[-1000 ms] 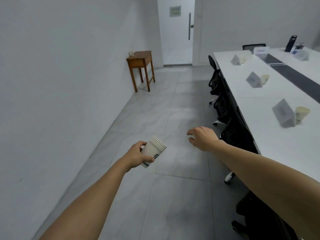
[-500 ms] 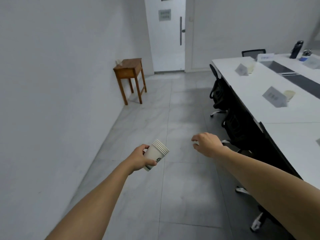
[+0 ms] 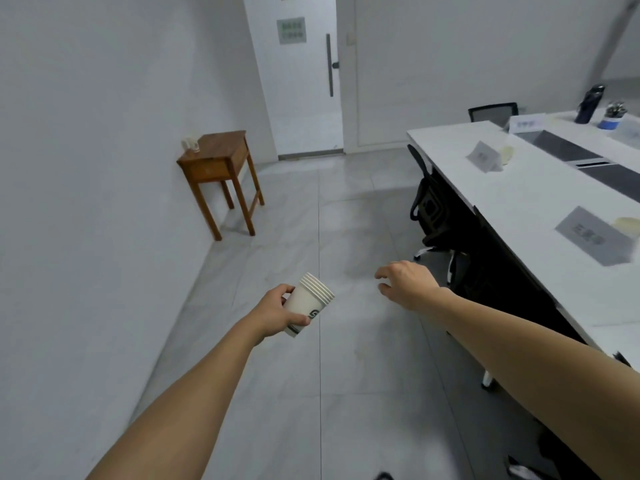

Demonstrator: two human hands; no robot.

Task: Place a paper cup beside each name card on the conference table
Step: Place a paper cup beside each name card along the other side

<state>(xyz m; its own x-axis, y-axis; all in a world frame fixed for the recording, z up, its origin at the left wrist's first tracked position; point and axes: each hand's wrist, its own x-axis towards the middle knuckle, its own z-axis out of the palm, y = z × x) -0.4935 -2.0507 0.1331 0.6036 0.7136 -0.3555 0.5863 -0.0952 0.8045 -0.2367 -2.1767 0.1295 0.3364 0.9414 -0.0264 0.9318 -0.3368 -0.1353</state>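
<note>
Leftmost, well to the left of the conference table (image 3: 526, 202): a small wooden side table (image 3: 221, 161) against the wall, with a pale small item on its back corner, too blurred to identify. Further along, left of the conference table's near end and out over the grey floor tiles: left hand (image 3: 277, 311), forearm stretched forward from the lower left, wrist roughly straight, fingers (image 3: 300, 319) and thumb curled round the base of a stack of paper cups (image 3: 310, 304). Stack tilted, rims pointing up and toward the conference table, a dark logo on the outer cup. Beyond, behind the conference table's far left corner: a white door (image 3: 301, 77) with a long dark handle. Closer to the conference table, just off its left edge and apart from the stack: right hand (image 3: 407, 284), arm reaching in from the lower right, back of the hand up, fingers loosely bent and spread, gripping nothing. Under that left edge: black office chairs (image 3: 433, 209) pushed in. On the conference table itself, toward the far end: name card (image 3: 483, 156) with a pale paper cup (image 3: 506, 154) just beside it on the right. Nearer on the same edge: second name card (image 3: 590, 235), another pale cup (image 3: 627, 225) just to its right, blurred. At the far right end of the conference table: a dark bottle (image 3: 588, 103) and a blue pen holder (image 3: 611, 116).
</note>
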